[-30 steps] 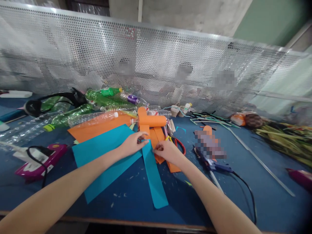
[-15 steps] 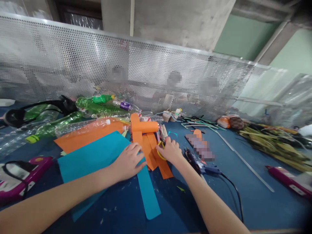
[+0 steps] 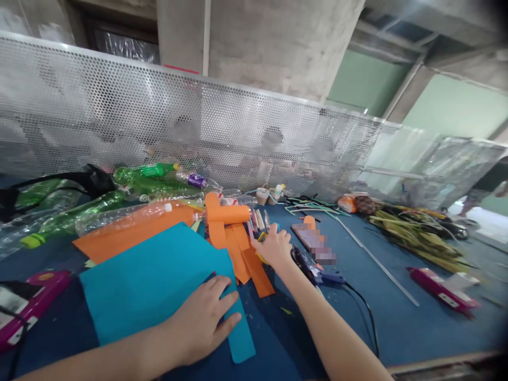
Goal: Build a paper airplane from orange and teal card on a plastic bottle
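Observation:
My left hand (image 3: 204, 320) lies with its fingers apart on a blue paper sheet (image 3: 138, 280) and a blue strip (image 3: 243, 341) with rounded corners at its right edge. My right hand (image 3: 275, 247) is over a yellow loop (image 3: 262, 255) that resembles a scissors handle. Its thumb stands away from the other fingers, and it partly hides the loop. Several orange paper strips (image 3: 260, 272) lie between the hands. Behind them is a cylinder wrapped in orange paper (image 3: 232, 214). Slim sticks or pens (image 3: 260, 219) rest just beyond my right fingertips.
Plastic bottles (image 3: 127, 211) are heaped at the back left before a perforated metal screen (image 3: 238, 127). A blue glue gun (image 3: 317, 270) with a cord and a pixelated flat object (image 3: 313, 241) lie right of my right hand. Farther right are dried leaves (image 3: 413, 238) and a magenta tool (image 3: 442, 288).
My left hand has moved down toward me along the blue paper, and the sheet's right edge has shifted. My right hand stays by the yellow loop. The camera view has turned right.

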The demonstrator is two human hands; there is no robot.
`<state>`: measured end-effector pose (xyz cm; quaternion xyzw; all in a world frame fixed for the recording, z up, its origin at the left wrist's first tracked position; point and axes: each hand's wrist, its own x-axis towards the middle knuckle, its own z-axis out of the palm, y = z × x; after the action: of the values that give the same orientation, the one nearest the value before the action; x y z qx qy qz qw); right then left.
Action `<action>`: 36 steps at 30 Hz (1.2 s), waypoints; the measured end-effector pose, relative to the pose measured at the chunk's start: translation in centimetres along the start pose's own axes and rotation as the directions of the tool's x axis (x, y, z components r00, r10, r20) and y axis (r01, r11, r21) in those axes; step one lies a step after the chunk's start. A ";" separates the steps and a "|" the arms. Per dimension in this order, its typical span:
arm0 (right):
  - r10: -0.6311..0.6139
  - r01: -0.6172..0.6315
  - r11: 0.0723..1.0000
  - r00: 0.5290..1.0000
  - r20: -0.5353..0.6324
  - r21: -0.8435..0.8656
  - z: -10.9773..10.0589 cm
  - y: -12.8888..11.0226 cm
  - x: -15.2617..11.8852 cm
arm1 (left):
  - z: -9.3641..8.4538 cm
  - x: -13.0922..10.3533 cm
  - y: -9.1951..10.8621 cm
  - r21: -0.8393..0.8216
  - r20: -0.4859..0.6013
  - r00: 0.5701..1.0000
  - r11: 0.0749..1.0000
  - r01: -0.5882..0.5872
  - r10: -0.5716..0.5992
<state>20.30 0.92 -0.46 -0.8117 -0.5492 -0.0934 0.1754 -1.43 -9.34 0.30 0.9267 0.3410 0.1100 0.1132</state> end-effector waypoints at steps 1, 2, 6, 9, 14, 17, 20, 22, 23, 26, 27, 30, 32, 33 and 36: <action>0.006 -0.006 1.000 1.000 -0.010 -0.007 -0.1 0.1 0.2 | -0.1 -0.1 0.0 -0.023 -0.008 1.000 1.000 -0.005 0.005; 0.008 -0.008 1.000 1.000 -0.016 -0.013 -0.1 0.3 0.4 | -0.1 -0.1 0.0 -0.047 -0.016 1.000 0.999 -0.014 0.014; -0.061 0.061 0.998 0.998 -0.003 -0.010 -0.2 0.5 0.9 | 0.0 -0.7 -0.3 -0.125 -0.018 0.998 0.990 -0.069 0.067; -0.202 0.201 0.979 0.979 0.028 0.046 -0.1 0.3 1.0 | 0.2 -0.9 -0.4 -0.139 -0.024 0.995 0.985 -0.102 0.100; -0.395 0.375 0.910 0.914 0.093 0.176 0.5 -0.3 0.8 | 0.3 -0.9 -0.5 -0.151 -0.063 0.988 0.977 -0.150 0.142; -0.401 0.381 0.894 0.915 0.038 0.237 0.1 -0.3 0.6 | 0.3 -0.7 -0.9 -0.185 -0.083 0.987 0.971 -0.153 0.140; -0.325 0.333 0.896 0.943 -0.077 0.294 -1.6 -0.2 0.4 | 0.5 -0.3 -1.6 -0.271 -0.168 0.984 0.956 -0.112 0.068; -0.277 0.305 0.867 0.952 -0.129 0.394 -2.8 -0.3 0.3 | 0.6 0.0 -2.2 -0.357 -0.256 0.965 0.933 -0.048 -0.048; -0.259 0.282 0.806 0.959 -0.118 0.521 -3.3 -0.4 0.2 | 0.7 0.2 -2.5 -0.416 -0.300 0.945 0.909 -0.011 -0.126; -0.296 0.112 0.471 0.954 0.038 0.875 -3.6 -1.4 -0.4 | 0.6 0.8 -3.5 -0.632 -0.368 0.852 0.772 0.064 -0.372; -0.334 0.056 0.398 0.939 0.088 0.916 -3.4 -1.8 -0.7 | 0.6 0.9 -3.8 -0.688 -0.351 0.837 0.722 0.073 -0.420; -0.424 -0.009 0.356 0.889 0.170 0.934 -2.4 -3.1 -2.0 | 0.2 1.2 -4.2 -0.751 -0.216 0.905 0.654 0.086 -0.367; -0.456 -0.039 0.327 0.868 0.193 0.944 -2.0 -3.8 -2.9 | 0.0 1.3 -4.0 -0.751 -0.108 0.956 0.652 0.101 -0.273; -0.465 -0.050 0.310 0.863 0.197 0.949 -1.9 -4.0 -3.4 | 0.0 1.3 -3.9 -0.747 -0.066 0.967 0.655 0.116 -0.246; -0.547 -0.111 0.285 0.797 0.257 0.952 -2.1 -4.4 -4.5 | 0.1 1.2 -3.2 -0.714 -0.024 0.961 0.677 0.178 -0.277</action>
<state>14.67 -2.28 0.74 -0.4534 -0.6335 0.4533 0.4332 -2.40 -6.19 -0.55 0.7536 0.3921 0.2770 0.4491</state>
